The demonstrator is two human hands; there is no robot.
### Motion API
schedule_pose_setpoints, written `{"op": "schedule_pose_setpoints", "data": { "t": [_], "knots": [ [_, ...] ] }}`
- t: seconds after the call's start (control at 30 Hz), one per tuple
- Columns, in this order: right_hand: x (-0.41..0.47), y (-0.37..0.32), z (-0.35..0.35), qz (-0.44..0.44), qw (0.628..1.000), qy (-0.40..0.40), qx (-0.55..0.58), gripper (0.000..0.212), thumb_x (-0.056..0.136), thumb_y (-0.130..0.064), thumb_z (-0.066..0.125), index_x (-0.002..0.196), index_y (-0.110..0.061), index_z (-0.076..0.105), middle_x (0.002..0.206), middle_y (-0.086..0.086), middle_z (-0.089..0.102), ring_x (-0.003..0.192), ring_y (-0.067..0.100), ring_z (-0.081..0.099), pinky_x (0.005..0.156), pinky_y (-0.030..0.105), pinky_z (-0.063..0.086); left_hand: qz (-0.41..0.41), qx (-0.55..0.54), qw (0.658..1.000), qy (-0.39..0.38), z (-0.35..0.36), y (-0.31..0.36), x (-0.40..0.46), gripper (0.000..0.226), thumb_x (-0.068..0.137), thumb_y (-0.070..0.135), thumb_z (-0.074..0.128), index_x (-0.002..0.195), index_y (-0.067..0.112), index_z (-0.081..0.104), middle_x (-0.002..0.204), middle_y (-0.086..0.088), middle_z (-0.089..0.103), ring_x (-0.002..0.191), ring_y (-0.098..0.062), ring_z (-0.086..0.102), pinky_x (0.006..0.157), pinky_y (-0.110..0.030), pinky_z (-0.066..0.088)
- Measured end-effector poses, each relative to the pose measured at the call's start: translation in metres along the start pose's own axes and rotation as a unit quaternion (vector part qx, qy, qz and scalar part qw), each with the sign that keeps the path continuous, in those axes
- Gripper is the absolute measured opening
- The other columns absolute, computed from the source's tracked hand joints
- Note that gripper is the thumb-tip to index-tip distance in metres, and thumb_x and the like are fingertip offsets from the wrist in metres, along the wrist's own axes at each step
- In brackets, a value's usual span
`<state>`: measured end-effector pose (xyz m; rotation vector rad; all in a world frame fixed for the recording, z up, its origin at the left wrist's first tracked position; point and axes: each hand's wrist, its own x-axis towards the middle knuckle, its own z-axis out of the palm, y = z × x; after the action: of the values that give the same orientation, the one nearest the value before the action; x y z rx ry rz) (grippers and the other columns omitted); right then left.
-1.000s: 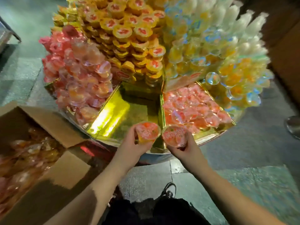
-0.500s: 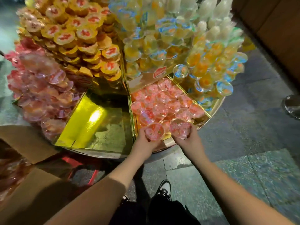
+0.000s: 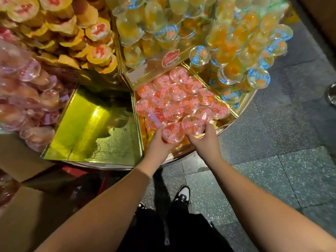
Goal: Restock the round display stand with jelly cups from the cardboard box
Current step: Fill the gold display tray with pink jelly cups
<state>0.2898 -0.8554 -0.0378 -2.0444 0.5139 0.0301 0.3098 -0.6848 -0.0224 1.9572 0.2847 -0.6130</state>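
Over the gold display stand (image 3: 101,157), each hand grips a jelly cup.

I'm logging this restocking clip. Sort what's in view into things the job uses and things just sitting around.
Job:
left hand holding a pink-lidded jelly cup
right hand holding a second jelly cup
pink-cup compartment
empty gold compartment
cardboard box

Bystanders:
yellow cups
blue-lidded cups
shoe
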Motion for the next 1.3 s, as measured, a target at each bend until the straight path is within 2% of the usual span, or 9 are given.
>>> {"op": "schedule_pose_setpoints", "data": {
  "t": [0.17, 0.33, 0.43, 0.63, 0.77, 0.97, 1.1, 1.2, 1.3],
  "knots": [
    [-0.001, 0.002, 0.009, 0.017, 1.000, 0.007, -0.003, 0.057, 0.080, -0.044, 0.078, 0.125, -0.017, 0.057, 0.113, -0.003, 0.058, 0.107, 0.016, 0.056, 0.086, 0.030, 0.046, 0.000, -0.011, 1.000, 0.021, 0.006, -0.003, 0.002, 0.061, 0.082, 0.022, 0.081, 0.127, 0.037, 0.045, 0.104, 0.026, 0.059, 0.101, 0.001, 0.059, 0.080, -0.016, 0.044],
    [-0.008, -0.002, 0.017, 0.046, 0.998, 0.031, -0.013, 0.059, 0.083, -0.041, 0.076, 0.129, -0.012, 0.054, 0.117, 0.001, 0.056, 0.107, 0.014, 0.053, 0.076, 0.023, 0.036, -0.002, -0.009, 0.999, 0.038, 0.010, -0.006, 0.006, 0.070, 0.081, 0.015, 0.080, 0.140, 0.025, 0.044, 0.116, 0.012, 0.061, 0.109, -0.010, 0.059, 0.091, -0.025, 0.046],
    [-0.011, -0.002, 0.023, 0.060, 0.997, 0.047, -0.016, 0.054, 0.083, -0.040, 0.076, 0.125, -0.012, 0.054, 0.114, 0.001, 0.056, 0.104, 0.017, 0.055, 0.073, 0.024, 0.035, -0.005, -0.004, 0.998, 0.055, 0.012, -0.006, 0.003, 0.062, 0.084, 0.017, 0.078, 0.136, 0.022, 0.045, 0.112, 0.012, 0.059, 0.107, -0.009, 0.057, 0.088, -0.024, 0.042],
    [-0.009, 0.003, 0.032, 0.060, 0.995, 0.058, -0.046, 0.047, 0.084, -0.048, 0.073, 0.113, -0.016, 0.053, 0.105, -0.001, 0.063, 0.098, 0.025, 0.061, 0.079, 0.038, 0.049, -0.033, 0.004, 0.996, 0.085, 0.019, -0.011, 0.004, 0.052, 0.087, 0.023, 0.076, 0.130, 0.018, 0.047, 0.108, 0.009, 0.059, 0.101, -0.013, 0.057, 0.077, -0.022, 0.041],
    [-0.003, 0.008, 0.033, 0.053, 0.988, 0.051, -0.137, 0.055, 0.085, -0.045, 0.072, 0.126, -0.015, 0.052, 0.122, 0.001, 0.062, 0.116, 0.024, 0.057, 0.104, 0.042, 0.032, -0.037, 0.022, 0.995, 0.085, 0.020, -0.012, 0.007, 0.055, 0.088, 0.023, 0.075, 0.133, 0.015, 0.044, 0.109, 0.006, 0.058, 0.097, -0.012, 0.053, 0.073, -0.022, 0.040],
    [-0.008, 0.007, 0.027, 0.040, 0.973, 0.048, -0.221, 0.073, 0.078, -0.060, 0.069, 0.133, -0.015, 0.051, 0.135, 0.004, 0.052, 0.131, 0.026, 0.039, 0.103, 0.043, 0.025, -0.038, 0.022, 0.995, 0.084, 0.021, -0.013, 0.009, 0.056, 0.088, 0.026, 0.074, 0.134, 0.014, 0.045, 0.114, 0.003, 0.061, 0.097, -0.013, 0.054, 0.075, -0.023, 0.041],
    [-0.006, 0.010, 0.025, 0.028, 0.969, 0.061, -0.238, 0.068, 0.084, -0.070, 0.058, 0.121, -0.013, 0.061, 0.126, 0.005, 0.058, 0.123, 0.027, 0.044, 0.096, 0.041, 0.026, -0.041, 0.014, 0.994, 0.097, 0.024, -0.013, 0.008, 0.051, 0.090, 0.025, 0.073, 0.132, 0.014, 0.046, 0.110, 0.006, 0.058, 0.097, -0.013, 0.056, 0.061, -0.012, 0.035],
    [0.002, 0.008, 0.025, 0.027, 0.965, 0.050, -0.255, 0.068, 0.084, -0.073, 0.055, 0.117, -0.015, 0.063, 0.123, 0.004, 0.060, 0.121, 0.026, 0.045, 0.094, 0.041, 0.025, -0.037, 0.014, 0.992, 0.116, 0.027, -0.014, 0.008, 0.050, 0.088, 0.028, 0.074, 0.129, 0.015, 0.048, 0.111, 0.005, 0.061, 0.096, -0.015, 0.056, 0.071, -0.022, 0.040],
    [0.004, 0.004, 0.025, 0.038, 0.966, 0.042, -0.254, 0.070, 0.082, -0.076, 0.053, 0.115, -0.016, 0.062, 0.122, 0.003, 0.060, 0.121, 0.026, 0.045, 0.093, 0.041, 0.025, -0.046, 0.025, 0.989, 0.138, 0.032, -0.015, 0.008, 0.047, 0.090, 0.028, 0.071, 0.129, 0.016, 0.047, 0.109, 0.004, 0.061, 0.091, -0.015, 0.055, 0.062, -0.021, 0.037]
  ]
}}
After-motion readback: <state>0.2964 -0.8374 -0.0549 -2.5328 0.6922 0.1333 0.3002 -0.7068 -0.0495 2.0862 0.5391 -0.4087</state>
